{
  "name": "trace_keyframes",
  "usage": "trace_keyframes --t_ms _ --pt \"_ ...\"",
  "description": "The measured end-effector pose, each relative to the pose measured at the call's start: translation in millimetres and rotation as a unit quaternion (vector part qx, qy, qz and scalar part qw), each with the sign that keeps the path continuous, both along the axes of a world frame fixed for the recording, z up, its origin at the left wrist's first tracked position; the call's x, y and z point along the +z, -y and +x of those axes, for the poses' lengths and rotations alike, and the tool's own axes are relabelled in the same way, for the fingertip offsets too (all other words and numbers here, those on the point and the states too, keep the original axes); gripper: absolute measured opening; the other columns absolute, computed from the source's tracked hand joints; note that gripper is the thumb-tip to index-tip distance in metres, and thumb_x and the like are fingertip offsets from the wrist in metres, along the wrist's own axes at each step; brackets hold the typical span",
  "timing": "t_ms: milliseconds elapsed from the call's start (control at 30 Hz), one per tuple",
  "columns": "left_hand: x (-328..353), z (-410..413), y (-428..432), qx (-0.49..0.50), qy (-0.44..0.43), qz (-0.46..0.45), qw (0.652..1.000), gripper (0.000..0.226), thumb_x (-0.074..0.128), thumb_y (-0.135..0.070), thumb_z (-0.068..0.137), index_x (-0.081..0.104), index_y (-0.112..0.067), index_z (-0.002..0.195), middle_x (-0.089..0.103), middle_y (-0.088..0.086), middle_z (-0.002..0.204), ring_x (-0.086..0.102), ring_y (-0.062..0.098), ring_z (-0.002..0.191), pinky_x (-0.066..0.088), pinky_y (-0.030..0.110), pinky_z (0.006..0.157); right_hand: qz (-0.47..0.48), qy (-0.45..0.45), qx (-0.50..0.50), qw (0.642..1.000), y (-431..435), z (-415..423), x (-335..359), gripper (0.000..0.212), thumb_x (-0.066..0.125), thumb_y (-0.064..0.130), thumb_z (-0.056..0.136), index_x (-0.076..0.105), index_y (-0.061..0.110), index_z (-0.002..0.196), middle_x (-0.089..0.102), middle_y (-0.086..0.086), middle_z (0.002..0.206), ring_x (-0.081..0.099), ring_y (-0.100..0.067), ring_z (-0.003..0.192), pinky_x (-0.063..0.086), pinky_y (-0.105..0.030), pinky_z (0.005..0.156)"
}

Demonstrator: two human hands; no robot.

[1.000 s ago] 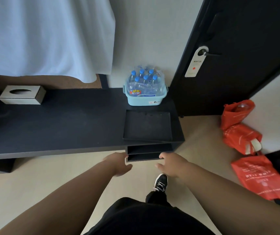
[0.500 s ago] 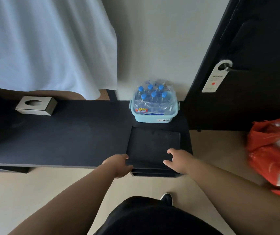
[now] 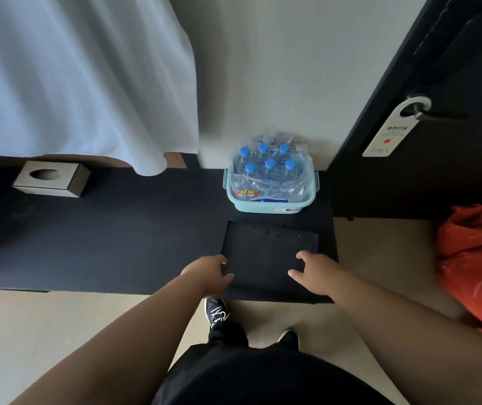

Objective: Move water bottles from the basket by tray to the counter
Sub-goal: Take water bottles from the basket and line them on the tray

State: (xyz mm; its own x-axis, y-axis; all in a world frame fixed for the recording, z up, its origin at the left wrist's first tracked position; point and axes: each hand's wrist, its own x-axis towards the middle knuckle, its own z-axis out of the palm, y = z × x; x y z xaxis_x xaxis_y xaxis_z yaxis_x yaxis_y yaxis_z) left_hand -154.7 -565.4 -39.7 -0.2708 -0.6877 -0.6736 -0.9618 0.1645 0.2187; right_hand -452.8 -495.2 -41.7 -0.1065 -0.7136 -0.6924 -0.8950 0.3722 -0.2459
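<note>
Moved: both hands went forward onto the tray [image 3: 266, 247] since half a second ago.
Left hand [image 3: 207, 273]: at the tray's left rim; I couldn't tell whether it clasped.
Right hand [image 3: 312, 267]: fingers spread, resting on the tray.
Water bottles [image 3: 266, 168]: in the basket [image 3: 269, 203], behind the tray on the counter [image 3: 117, 229].
</note>
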Motion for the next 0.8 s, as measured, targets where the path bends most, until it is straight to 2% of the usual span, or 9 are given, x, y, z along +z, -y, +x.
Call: trace_keyframes --t_ms 100,267,500,667,800 --pt "-5 0 27 -0.03 -0.009 0.001 1.0 0.064 0.051 -0.063 0.089 0.052 -0.027 0.142 0.066 0.0 0.128 0.061 0.027 0.119 0.053 0.041 0.095 0.007 0.003 -0.025 1.0 13 13 -2 0.068 0.052 0.063 0.095 0.037 0.03 0.153 0.069 -0.002 0.119 0.067 -0.02 0.103 0.057 -0.041 0.089" --pt "-6 7 85 -0.063 -0.024 -0.009 0.998 0.063 0.05 -0.064 0.087 0.053 -0.029 0.14 0.064 0.0 0.13 0.06 0.026 0.12 0.05 0.039 0.087 0.007 -0.022 -0.042 0.999 53 29 4 0.072 0.053 0.064 0.094 0.036 0.03 0.155 0.062 0.001 0.133 0.062 -0.021 0.119 0.052 -0.039 0.096" --pt "-10 29 156 -0.053 -0.035 0.005 0.998 0.064 0.05 -0.064 0.09 0.05 -0.029 0.144 0.062 -0.002 0.135 0.058 0.026 0.124 0.05 0.044 0.101 -0.038 0.008 -0.11 0.993 111 55 19 0.071 0.053 0.065 0.094 0.038 0.03 0.154 0.065 0.001 0.129 0.063 -0.021 0.117 0.05 -0.046 0.103" --pt "-18 36 173 -0.059 -0.018 0.011 0.998 0.066 0.05 -0.064 0.091 0.05 -0.028 0.145 0.063 -0.001 0.136 0.059 0.025 0.125 0.05 0.043 0.102 -0.026 0.009 -0.112 0.993 116 61 13 0.069 0.053 0.062 0.097 0.037 0.028 0.155 0.063 0.0 0.132 0.062 -0.02 0.118 0.052 -0.04 0.099" --pt "-21 28 176 -0.052 -0.03 0.02 0.998 0.065 0.049 -0.065 0.09 0.051 -0.028 0.144 0.063 -0.001 0.134 0.059 0.024 0.123 0.051 0.043 0.101 0.006 -0.022 -0.095 0.995 115 52 4 0.068 0.053 0.058 0.099 0.037 0.024 0.156 0.064 -0.002 0.133 0.063 -0.022 0.119 0.053 -0.041 0.098"
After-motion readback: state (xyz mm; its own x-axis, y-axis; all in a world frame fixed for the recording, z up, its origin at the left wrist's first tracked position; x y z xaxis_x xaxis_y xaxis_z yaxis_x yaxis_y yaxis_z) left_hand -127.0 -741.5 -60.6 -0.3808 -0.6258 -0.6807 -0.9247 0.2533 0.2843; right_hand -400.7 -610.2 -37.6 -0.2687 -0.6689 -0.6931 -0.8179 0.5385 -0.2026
